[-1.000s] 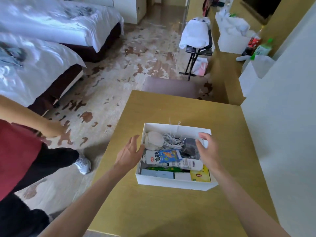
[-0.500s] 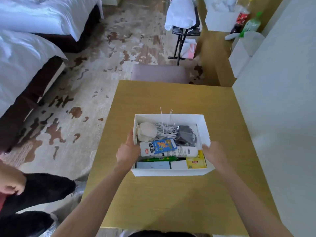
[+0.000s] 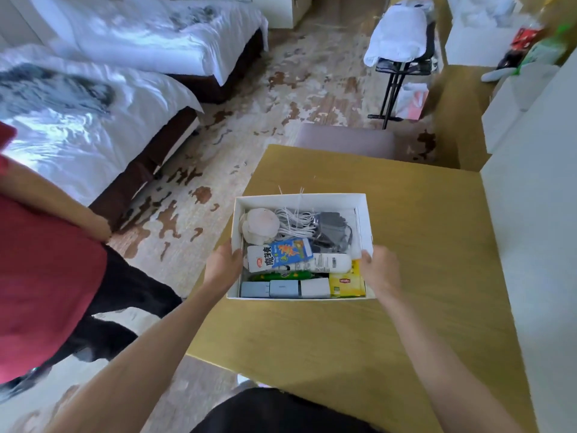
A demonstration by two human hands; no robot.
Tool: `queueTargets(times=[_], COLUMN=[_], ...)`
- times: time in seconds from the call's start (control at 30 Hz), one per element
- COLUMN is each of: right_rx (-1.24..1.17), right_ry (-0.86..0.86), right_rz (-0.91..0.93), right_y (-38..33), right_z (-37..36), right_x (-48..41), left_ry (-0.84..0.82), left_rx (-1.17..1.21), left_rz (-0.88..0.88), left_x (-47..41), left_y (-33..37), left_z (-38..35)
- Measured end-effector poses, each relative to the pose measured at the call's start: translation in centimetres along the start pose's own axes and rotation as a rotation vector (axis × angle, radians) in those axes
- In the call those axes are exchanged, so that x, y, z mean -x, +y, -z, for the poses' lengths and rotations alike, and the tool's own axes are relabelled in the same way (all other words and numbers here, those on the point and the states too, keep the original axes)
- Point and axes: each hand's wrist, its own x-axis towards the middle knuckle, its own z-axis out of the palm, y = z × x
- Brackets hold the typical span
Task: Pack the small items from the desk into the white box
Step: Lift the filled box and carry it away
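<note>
We had both hands on the white box [image 3: 299, 200], one to each side. Our left hand [image 3: 222, 267] gripped the left wall near the front corner, thumb hooked over the rim. Our right hand [image 3: 381, 270] clasped the right wall the same way, fingers curled round the outside. The box sat between them on the yellow bench [image 3: 421, 245], open-topped and full: a round white pouch [image 3: 259, 225], coiled white cable [image 3: 295, 220], a grey charger [image 3: 332, 229], a snack packet [image 3: 281, 256] and a yellow tea bag [image 3: 345, 284].
</note>
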Motion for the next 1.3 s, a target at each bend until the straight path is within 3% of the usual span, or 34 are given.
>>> queueTargets(times=[0.33, 0.47, 0.67, 0.97, 1.17, 1.3], right_rx=[0.012, 0.013, 0.067, 0.110, 0.153, 0.182], right_ry=[-0.153, -0.273, -0.314, -0.336, -0.408, -0.516], right_rz=[0.367, 0.391, 0.419, 0.507, 0.588, 0.676], right_y=[-10.0, -13.5, -17.7, -29.1, -34.7, -38.8], right_z=[-8.0, -12.8, -19.6, -31.0, -38.4, -43.5], right_x=[2.8, 5.0, 7.8, 10.7, 15.0, 17.3], left_ry=[0.334, 0.415, 0.388, 0.470, 0.471, 0.571], left_rx=[0.059, 0.055, 0.123, 0.228, 0.236, 0.186], left_rz=[0.263, 0.374, 0.494, 0.473, 0.591, 0.705], left_x=[7.6, 10.3, 10.9, 7.8, 9.3, 11.1], left_y=[-9.1, -14.6, -22.7, -35.4, -43.4, -47.5], left_z=[8.7, 11.3, 13.8, 20.1, 23.9, 26.1])
